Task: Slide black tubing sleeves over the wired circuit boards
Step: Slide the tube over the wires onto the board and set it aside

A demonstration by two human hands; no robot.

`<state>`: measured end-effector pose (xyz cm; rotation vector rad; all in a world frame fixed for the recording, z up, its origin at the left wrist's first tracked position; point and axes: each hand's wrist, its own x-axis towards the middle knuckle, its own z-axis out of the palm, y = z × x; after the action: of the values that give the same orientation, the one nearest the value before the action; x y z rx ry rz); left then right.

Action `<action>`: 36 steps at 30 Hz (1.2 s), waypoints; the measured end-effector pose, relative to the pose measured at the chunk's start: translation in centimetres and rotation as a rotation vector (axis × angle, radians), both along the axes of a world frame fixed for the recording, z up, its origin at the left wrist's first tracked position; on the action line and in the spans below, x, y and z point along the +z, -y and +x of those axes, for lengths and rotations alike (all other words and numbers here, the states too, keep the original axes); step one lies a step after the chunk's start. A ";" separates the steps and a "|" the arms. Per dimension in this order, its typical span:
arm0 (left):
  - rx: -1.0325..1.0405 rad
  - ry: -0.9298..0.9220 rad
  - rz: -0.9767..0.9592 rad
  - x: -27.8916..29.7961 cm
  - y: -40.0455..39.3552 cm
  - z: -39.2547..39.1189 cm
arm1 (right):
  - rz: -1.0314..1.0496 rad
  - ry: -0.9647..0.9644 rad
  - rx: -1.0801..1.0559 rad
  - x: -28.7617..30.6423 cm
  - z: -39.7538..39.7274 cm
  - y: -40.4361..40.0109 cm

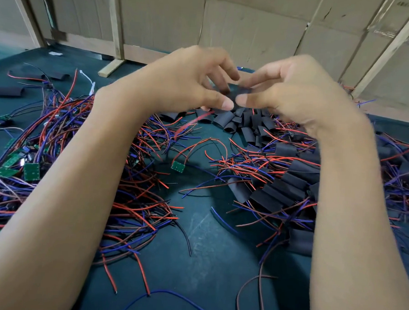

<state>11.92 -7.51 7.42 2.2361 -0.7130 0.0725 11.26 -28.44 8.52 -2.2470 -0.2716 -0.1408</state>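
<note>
Between both hands, seemingly one sleeve

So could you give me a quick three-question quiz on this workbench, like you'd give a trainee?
1. True or false: both the left hand and the right hand are pinching one black tubing sleeve.
2. Where does the loose pile of empty black sleeves lie: A) just below the hands, B) on the cardboard boxes, C) at the near table edge?
3. What colour is the small square circuit board lying mid-table?

Key: 1 true; 2 A; 3 green.
</note>
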 end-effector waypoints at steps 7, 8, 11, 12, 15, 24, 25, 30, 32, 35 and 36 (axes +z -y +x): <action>0.166 -0.658 0.783 -3.6 -1.6 1.4 | -0.288 -0.272 -0.254 1.6 -2.3 8.2; 0.170 -0.685 0.876 -4.3 -1.6 1.6 | -0.289 -0.348 -0.299 1.5 -2.7 9.0; 0.193 -0.551 1.026 -5.3 -0.9 1.9 | -0.267 -0.365 -0.462 1.2 -3.4 10.6; 0.212 -0.502 1.038 -5.2 -0.6 2.0 | -0.240 -0.327 -0.495 1.3 -3.6 10.8; 0.236 -0.484 0.936 -4.7 0.2 1.9 | -0.156 -0.282 -0.432 2.0 -4.3 9.8; 0.168 -0.315 0.537 -0.7 -0.9 0.7 | -0.335 -0.184 -0.046 2.4 -3.4 3.7; 0.156 -0.271 0.480 -0.3 -1.0 0.6 | -0.327 -0.116 -0.002 2.5 -3.4 3.1; 0.035 -0.160 0.236 1.5 -0.5 -1.2 | -0.185 -0.007 0.324 2.2 -3.4 -0.1; 0.023 -0.116 0.129 1.9 -0.3 -1.9 | -0.095 0.015 0.420 1.9 -3.4 -0.8; -0.064 -0.198 -0.091 2.0 -0.1 -2.4 | 0.043 0.066 0.391 2.0 -3.2 -0.5; -0.103 -0.240 -0.174 2.0 0.0 -2.4 | 0.067 0.077 0.377 2.0 -3.2 -0.3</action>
<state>9.54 -7.51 9.38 1.9970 -0.6626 -0.1756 8.06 -28.14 10.56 -2.0859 -0.7140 -0.0341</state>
